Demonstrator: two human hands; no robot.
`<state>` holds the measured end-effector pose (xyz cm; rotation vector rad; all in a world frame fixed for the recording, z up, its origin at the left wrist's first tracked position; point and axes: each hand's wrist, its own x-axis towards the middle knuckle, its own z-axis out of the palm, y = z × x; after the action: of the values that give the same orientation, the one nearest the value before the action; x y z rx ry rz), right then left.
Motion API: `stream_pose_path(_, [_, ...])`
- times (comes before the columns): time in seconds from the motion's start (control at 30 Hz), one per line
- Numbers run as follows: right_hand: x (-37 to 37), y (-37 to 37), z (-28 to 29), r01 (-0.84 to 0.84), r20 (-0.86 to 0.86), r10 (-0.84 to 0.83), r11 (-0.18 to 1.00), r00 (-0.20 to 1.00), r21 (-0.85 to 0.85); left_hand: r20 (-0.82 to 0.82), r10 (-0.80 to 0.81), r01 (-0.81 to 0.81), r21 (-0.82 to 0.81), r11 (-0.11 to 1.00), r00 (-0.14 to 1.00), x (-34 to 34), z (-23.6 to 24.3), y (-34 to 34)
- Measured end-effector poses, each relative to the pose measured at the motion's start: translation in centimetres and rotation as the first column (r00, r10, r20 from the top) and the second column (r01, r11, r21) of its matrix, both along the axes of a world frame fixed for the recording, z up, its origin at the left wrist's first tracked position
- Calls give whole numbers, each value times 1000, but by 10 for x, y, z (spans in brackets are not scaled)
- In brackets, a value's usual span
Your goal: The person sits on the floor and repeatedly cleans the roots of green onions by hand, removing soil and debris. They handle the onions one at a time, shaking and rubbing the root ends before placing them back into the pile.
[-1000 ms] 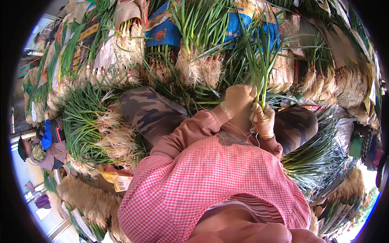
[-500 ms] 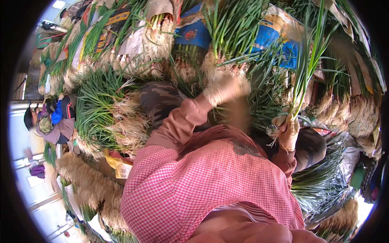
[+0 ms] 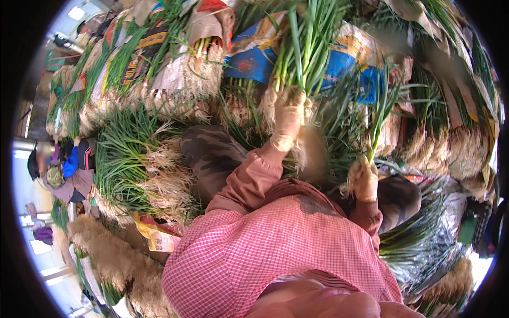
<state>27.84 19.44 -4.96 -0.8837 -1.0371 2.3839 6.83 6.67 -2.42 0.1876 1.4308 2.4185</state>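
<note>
My left hand (image 3: 287, 119), in a pale, soiled glove, is closed on green onions (image 3: 305, 66) just ahead of my lap. Their leaves point away from me, and whitish roots hang below the glove. In my right hand (image 3: 362, 179), gloved alike, a few thinner green onions (image 3: 377, 132) stand upright, gripped low near their roots. Between the hands lies a loose heap of green onions (image 3: 339, 132), and a dark blurred smudge hides part of it. To my left rests a pile of green onions (image 3: 127, 153) with tangled pale roots.
Bundles wrapped in sacking (image 3: 209, 24) and a blue printed sack (image 3: 252, 58) line the far side. My camouflage-clad knee (image 3: 212, 153) borders the left pile. At right is a plastic-covered onion bundle (image 3: 424, 233). Another person (image 3: 69, 164) works at far left.
My left hand has gone from a blurred, palm-down sweep to an upright grip on green onions. My right hand is slightly lower and further left; the tall leaves above it no longer show.
</note>
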Motion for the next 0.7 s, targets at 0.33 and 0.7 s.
stream_pose_path(0.33, [-21,-34,26,-160,187,119,962,975,221,179,-304,342,-239,909,935,73,-69,38])
stream_pose_path(0.7, [-11,-28,10,-315,338,214,908,916,276,703,-453,456,203,867,548,61,-97,31])
